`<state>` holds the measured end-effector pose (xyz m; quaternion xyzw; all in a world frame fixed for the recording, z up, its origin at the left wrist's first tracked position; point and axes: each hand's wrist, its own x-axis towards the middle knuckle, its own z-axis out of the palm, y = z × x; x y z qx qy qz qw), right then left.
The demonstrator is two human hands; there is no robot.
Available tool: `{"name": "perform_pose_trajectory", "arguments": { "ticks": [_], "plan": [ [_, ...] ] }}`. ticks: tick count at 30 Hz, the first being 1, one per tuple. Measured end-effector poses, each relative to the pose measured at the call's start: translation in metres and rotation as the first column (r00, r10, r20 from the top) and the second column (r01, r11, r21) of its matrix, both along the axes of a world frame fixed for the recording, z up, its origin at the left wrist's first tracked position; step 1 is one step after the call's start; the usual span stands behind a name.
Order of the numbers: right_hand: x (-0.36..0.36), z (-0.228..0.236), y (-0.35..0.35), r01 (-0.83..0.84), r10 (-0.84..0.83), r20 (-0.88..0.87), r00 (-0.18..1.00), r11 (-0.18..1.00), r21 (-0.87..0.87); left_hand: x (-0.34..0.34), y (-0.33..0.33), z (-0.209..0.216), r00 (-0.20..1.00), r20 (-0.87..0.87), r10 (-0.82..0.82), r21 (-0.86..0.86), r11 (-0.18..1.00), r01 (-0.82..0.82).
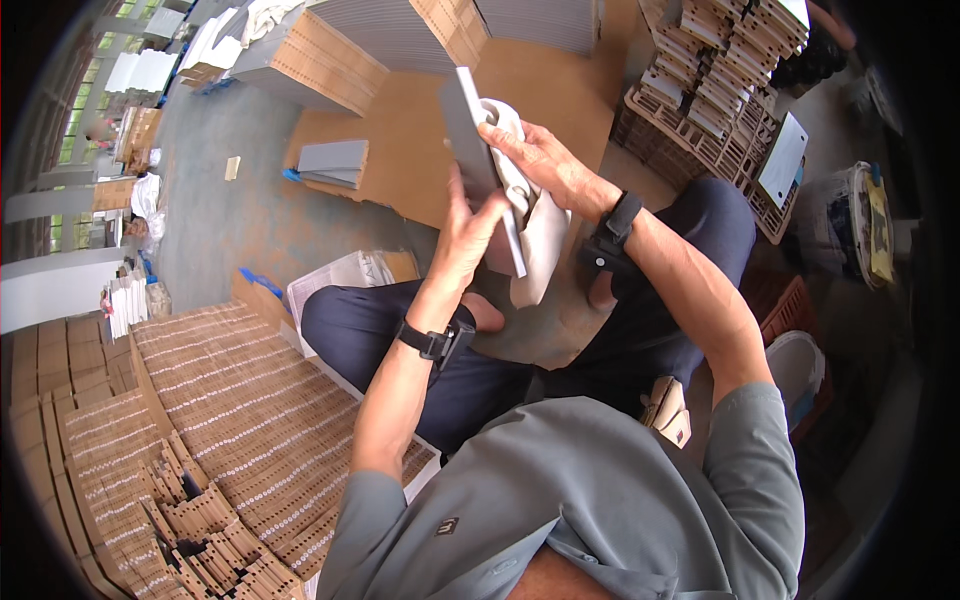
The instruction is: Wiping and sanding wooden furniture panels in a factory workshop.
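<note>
In front of my seated body, a long flat grey panel [464, 120] is held up on a slant. Wrapped around its lower half from the near left is my left hand [462, 236], closed on the panel with the thumb across one face. A crumpled off-white cloth [541, 240] hangs along the panel's right side. My right hand [545, 165] grips the cloth and presses it against the panel, fingers near the upper edge. Part of the panel is hidden behind my hands and the cloth. Both wrists carry black straps with small devices.
A brown cardboard sheet [400, 125] covers the floor ahead, with a few grey panels [333, 160] at its left. Tall panel stacks [325, 62] stand beyond. Rows of drilled pieces [240, 380] fill the near left. Crates with stacked pieces [700, 100] and a bucket [835, 225] are right.
</note>
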<state>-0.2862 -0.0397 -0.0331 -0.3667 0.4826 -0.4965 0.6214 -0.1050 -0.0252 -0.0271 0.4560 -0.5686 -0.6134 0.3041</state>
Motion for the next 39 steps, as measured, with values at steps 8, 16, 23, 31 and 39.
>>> {"name": "perform_pose_trajectory", "arguments": {
  "ticks": [8, 16, 23, 31, 39],
  "plan": [
    [-0.016, 0.036, 0.003, 0.196, -0.202, 0.003, 0.979, 0.946, -0.258, 0.032, -0.009, 0.008, 0.69, -0.679, 0.252, 0.438, 0.893, 0.104],
    [0.038, 0.019, 0.015, -0.522, -0.511, -0.688, 0.515, 0.45, -0.725, 0.033, 0.017, -0.02, 0.75, -0.605, 0.268, 0.463, 0.885, 0.057],
    [-0.036, 0.005, -0.055, 0.092, -0.466, -0.672, 0.576, 0.853, -0.513, 0.027, 0.028, -0.001, 0.746, -0.662, 0.072, 0.464, 0.821, 0.332],
    [-0.063, 0.012, -0.055, 0.335, -0.522, -0.432, 0.736, 0.834, -0.438, 0.038, 0.029, 0.004, 0.679, -0.725, 0.117, 0.465, 0.81, 0.357],
    [-0.05, 0.046, -0.042, 0.206, -0.665, -0.396, 0.634, 0.639, -0.741, 0.043, 0.024, 0.002, 0.673, -0.73, 0.12, 0.473, 0.799, 0.371]
  ]
}}
